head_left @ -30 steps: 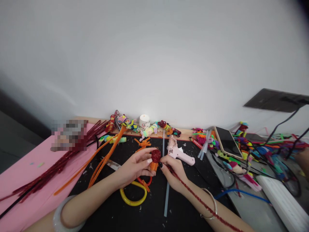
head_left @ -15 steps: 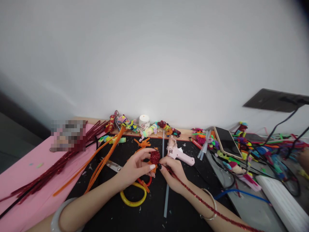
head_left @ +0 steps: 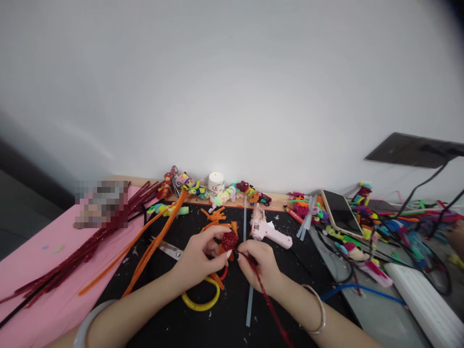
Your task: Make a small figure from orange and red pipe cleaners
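Between the thumb and fingers of my left hand (head_left: 201, 253) is a small figure of pipe cleaners with a round, glittery red top (head_left: 229, 240) and some orange below it. My right hand (head_left: 261, 265) pinches a red tinsel pipe cleaner (head_left: 267, 300) close against the figure. Its loose length hangs from my fingers toward the near edge. Beneath my left hand lie scissors with a yellow handle loop (head_left: 201, 303), partly hidden. A pink glue gun (head_left: 270, 232) rests just beyond my right hand, and a clear glue stick (head_left: 249, 307) lies between my arms.
Orange pipe cleaners (head_left: 152, 249) and a red tinsel bundle (head_left: 85, 253) lie on the left. Along the wall stand a paper cup (head_left: 216, 183) and several colourful figures. To the right are a phone (head_left: 341, 212), a white power strip (head_left: 420, 299), cables and mixed pipe cleaners.
The loose end of the red pipe cleaner has swung off my right forearm and now hangs down between my arms. The red figure has shifted and turned slightly leftward in my left hand.
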`<state>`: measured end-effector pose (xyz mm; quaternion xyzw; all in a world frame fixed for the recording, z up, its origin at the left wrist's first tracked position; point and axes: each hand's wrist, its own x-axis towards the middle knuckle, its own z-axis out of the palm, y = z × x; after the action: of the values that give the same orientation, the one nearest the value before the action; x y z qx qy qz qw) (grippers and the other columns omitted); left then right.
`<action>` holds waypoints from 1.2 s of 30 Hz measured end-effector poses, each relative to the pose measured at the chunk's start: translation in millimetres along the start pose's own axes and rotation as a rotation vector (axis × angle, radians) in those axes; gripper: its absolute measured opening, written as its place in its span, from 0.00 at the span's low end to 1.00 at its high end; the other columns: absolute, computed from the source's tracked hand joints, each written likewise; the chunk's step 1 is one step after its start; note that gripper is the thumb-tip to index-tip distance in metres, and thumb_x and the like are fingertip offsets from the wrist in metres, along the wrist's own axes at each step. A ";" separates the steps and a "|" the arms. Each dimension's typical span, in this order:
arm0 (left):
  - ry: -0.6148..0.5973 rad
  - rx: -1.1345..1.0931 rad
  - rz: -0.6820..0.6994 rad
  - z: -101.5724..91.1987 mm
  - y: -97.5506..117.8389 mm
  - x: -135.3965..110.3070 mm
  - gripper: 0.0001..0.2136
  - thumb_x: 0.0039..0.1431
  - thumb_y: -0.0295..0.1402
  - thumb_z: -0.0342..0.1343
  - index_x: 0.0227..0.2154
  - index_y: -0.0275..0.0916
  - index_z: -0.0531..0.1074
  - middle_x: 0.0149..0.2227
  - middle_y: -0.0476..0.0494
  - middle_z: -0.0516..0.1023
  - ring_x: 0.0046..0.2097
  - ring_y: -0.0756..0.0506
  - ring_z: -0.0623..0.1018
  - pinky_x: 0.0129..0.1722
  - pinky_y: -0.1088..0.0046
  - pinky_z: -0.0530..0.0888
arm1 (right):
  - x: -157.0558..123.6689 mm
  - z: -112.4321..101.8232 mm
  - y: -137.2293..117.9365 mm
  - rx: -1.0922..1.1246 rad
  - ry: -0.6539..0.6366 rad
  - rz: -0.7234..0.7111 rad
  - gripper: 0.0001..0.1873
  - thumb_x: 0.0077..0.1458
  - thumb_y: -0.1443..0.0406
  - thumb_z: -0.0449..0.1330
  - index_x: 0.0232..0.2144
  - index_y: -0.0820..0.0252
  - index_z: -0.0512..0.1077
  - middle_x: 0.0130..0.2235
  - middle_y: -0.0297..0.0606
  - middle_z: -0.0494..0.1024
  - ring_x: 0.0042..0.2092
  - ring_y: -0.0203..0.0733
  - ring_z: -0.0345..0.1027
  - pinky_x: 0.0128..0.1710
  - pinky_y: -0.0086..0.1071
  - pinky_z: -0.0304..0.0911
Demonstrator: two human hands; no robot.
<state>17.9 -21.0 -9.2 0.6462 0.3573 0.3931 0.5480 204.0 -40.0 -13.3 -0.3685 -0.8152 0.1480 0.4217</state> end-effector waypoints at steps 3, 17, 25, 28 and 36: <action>0.031 0.120 0.037 1.3 3.6 -1.0 0.16 0.52 0.28 0.56 0.45 0.39 0.68 0.35 0.46 0.75 0.26 0.52 0.74 0.28 0.76 0.73 | -1.6 0.4 -1.7 -0.065 0.001 -0.042 0.05 0.54 0.72 0.51 0.28 0.58 0.63 0.21 0.28 0.61 0.23 0.33 0.55 0.24 0.27 0.53; 0.186 -0.502 -0.199 -14.1 5.7 18.2 0.23 0.52 0.34 0.61 0.51 0.42 0.63 0.34 0.47 0.75 0.26 0.52 0.75 0.30 0.72 0.76 | 5.8 -16.1 4.0 -0.350 0.037 0.020 0.15 0.51 0.71 0.52 0.43 0.62 0.64 0.40 0.45 0.72 0.42 0.47 0.65 0.42 0.40 0.62; 0.154 -0.787 -0.297 -19.8 5.6 19.1 0.23 0.55 0.30 0.59 0.53 0.44 0.62 0.33 0.47 0.76 0.27 0.53 0.76 0.30 0.77 0.75 | 3.0 -30.7 21.0 -0.764 0.064 0.433 0.25 0.45 0.72 0.52 0.49 0.64 0.63 0.51 0.50 0.66 0.50 0.55 0.60 0.45 0.46 0.59; 0.148 -0.838 -0.322 -20.2 1.7 19.5 0.24 0.55 0.29 0.59 0.54 0.45 0.61 0.32 0.47 0.76 0.27 0.52 0.76 0.30 0.76 0.76 | 0.7 -33.4 20.9 -0.823 -0.027 0.545 0.27 0.44 0.71 0.53 0.50 0.63 0.64 0.50 0.49 0.66 0.49 0.56 0.61 0.42 0.45 0.61; 0.171 -0.848 -0.337 -19.0 5.2 18.3 0.27 0.55 0.29 0.59 0.57 0.48 0.59 0.30 0.50 0.75 0.29 0.50 0.78 0.34 0.74 0.76 | -6.5 -38.4 39.5 -0.817 -0.016 0.466 0.22 0.45 0.69 0.55 0.46 0.66 0.65 0.41 0.49 0.68 0.41 0.51 0.64 0.39 0.41 0.63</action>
<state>9.0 2.7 -0.3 0.2631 0.3089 0.4617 0.7888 255.9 -20.3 -15.8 -0.6763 -0.7054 -0.0915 0.1914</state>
